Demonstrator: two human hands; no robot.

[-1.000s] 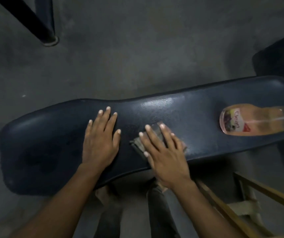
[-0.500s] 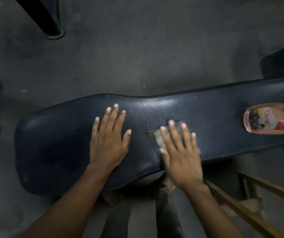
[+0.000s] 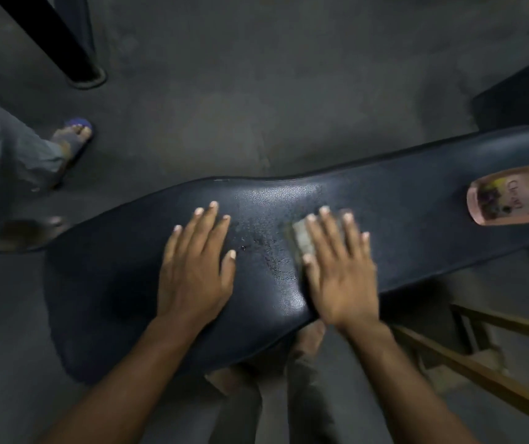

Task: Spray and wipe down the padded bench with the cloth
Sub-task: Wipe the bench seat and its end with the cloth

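Wiping step: right hand (image 3: pixel 341 270) flat, fingers straight, pressing cloth (image 3: pixel 303 240) on bench (image 3: pixel 416 203); left hand (image 3: pixel 194 264) flat beside. Next: likely sweep toward bottle (image 3: pixel 509 200).

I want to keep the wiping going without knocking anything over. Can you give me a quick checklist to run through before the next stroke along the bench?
1. Cloth under the right hand, fingers flat on it: ok.
2. Left hand flat on the padded bench, bracing it: ok.
3. Wet patch between the hands not yet wiped: not ok.
4. Spray bottle lies on the bench to the right, in the stroke's path: not ok.
5. Bottle cap closed: cannot tell, out of view.
6. Another person's sandalled foot apart from the bench: ok.
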